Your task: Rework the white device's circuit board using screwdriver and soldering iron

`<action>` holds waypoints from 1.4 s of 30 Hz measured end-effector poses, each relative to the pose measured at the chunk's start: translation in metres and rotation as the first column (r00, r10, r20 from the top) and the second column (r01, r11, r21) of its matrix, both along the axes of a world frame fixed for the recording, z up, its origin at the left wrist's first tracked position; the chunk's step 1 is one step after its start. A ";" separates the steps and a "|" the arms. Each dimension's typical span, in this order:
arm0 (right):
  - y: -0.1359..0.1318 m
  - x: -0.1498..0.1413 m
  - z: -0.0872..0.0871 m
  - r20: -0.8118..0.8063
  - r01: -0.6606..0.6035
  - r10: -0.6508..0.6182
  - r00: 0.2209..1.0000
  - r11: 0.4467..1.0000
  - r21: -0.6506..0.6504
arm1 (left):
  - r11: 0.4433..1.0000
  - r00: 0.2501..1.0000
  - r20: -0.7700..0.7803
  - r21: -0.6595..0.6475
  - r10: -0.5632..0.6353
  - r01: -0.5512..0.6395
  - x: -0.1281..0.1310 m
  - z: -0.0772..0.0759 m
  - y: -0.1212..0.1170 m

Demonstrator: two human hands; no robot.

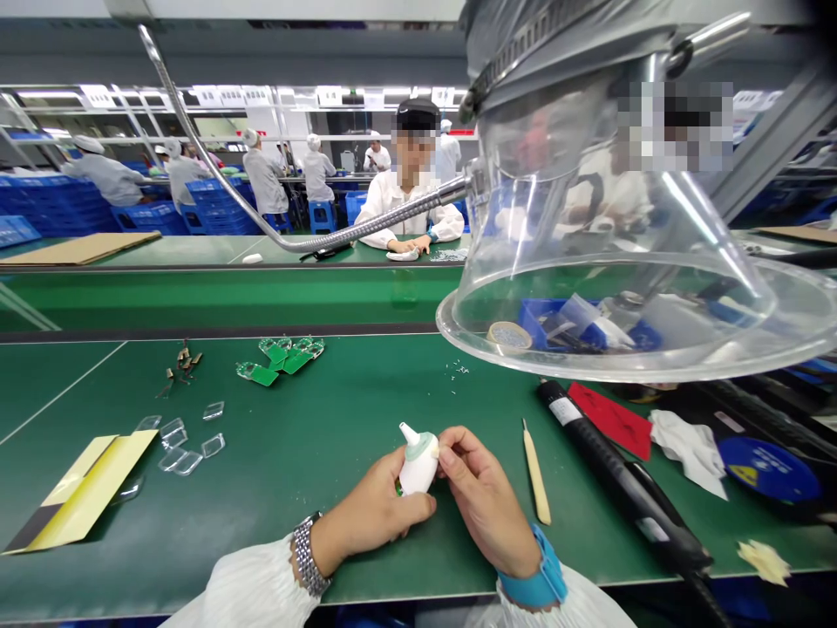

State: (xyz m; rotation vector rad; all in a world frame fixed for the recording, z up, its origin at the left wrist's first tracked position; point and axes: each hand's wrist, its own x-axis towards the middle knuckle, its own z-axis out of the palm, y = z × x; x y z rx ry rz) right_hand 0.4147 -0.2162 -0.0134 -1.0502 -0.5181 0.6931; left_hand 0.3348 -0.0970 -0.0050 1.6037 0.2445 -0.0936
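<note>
**Both hands holding small white nozzled device at front edge of surface**

Left hand (372, 508) and right hand (485, 499) are both closed around a white plastic device (418, 464), held together just above the green surface (340, 410) near its front edge. Device is tilted, nozzle pointing up and left, with a pale green band (419, 447) near the top. Left fingers wrap its lower part; right fingertips (445, 455) pinch its right side. Lower part is hidden by fingers, and a bit of green under the left fingers is hard to make out. Metal watch (306, 554) on left wrist, blue band (533, 576) on right; white sleeves cut off by bottom of frame.

Left of hands: clear plastic pieces (178, 449) and a yellow-and-black card (85, 493). Further up: green circuit boards (280, 362) and small brown bits (181, 362), too small to identify. Right: wooden stick (536, 475), black corded tool (605, 462), red sheet (611, 419), white rag (686, 453). Clear dome (628, 305) on a metal arm (222, 179) hangs overhead; reflections make the blue items behind it hard to read. Co-worker (409, 205) sits across the belt.
</note>
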 end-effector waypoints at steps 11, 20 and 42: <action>0.000 0.001 0.001 -0.063 -0.024 0.026 0.998 0.999 0.028 | 1.000 0.999 -0.038 -0.011 -0.003 0.003 0.001 -0.002 0.001; 0.002 0.000 0.003 -0.204 -0.001 0.028 0.979 0.992 0.130 | 1.000 0.999 -0.031 -0.018 0.005 -0.006 -0.001 -0.002 0.001; 0.002 -0.008 0.002 0.039 0.011 -0.010 0.999 1.000 -0.022 | 0.999 0.999 -0.047 -0.049 0.020 -0.022 0.001 0.000 -0.003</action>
